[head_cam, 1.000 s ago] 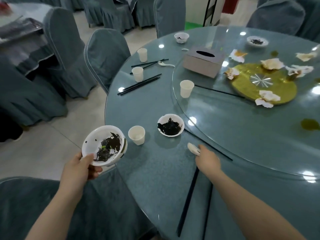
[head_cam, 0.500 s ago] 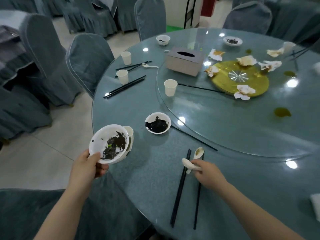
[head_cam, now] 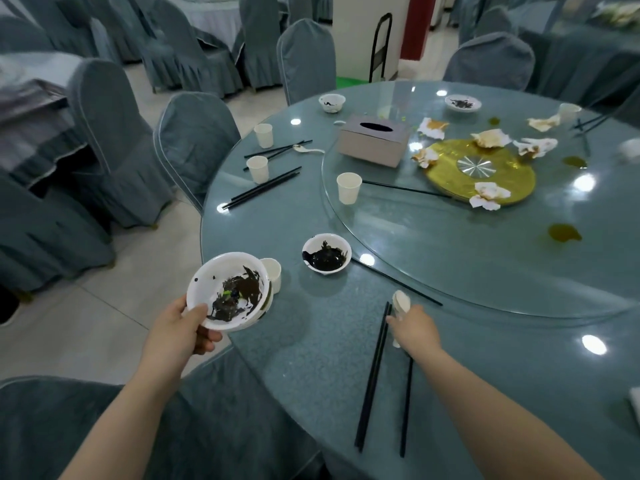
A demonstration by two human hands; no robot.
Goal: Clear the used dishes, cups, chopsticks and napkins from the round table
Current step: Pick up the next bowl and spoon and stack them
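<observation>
My left hand (head_cam: 180,332) grips a white bowl (head_cam: 227,291) smeared with dark leftovers, held beside the round table's (head_cam: 311,341) near-left edge. My right hand (head_cam: 415,329) rests on the table and closes on white spoons (head_cam: 401,301), next to black chopsticks (head_cam: 374,375) lying towards me. A second dirty bowl (head_cam: 325,253) sits just ahead. A paper cup (head_cam: 272,271) stands partly hidden behind the held bowl. Further off are more cups (head_cam: 348,188), chopsticks (head_cam: 263,188), two small bowls (head_cam: 331,102) and crumpled napkins (head_cam: 488,200).
A glass turntable (head_cam: 485,271) with a gold centre disc (head_cam: 481,171) carries a tissue box (head_cam: 374,143) and oily spills (head_cam: 564,233). Covered chairs (head_cam: 194,140) ring the table; one chair (head_cam: 104,427) sits right below my arms. Tiled floor lies to the left.
My right hand slid back towards me and gathered the spoons beside the chopsticks. The bowl in my left hand shifted slightly towards the table, now covering the near cup. The view pulled back.
</observation>
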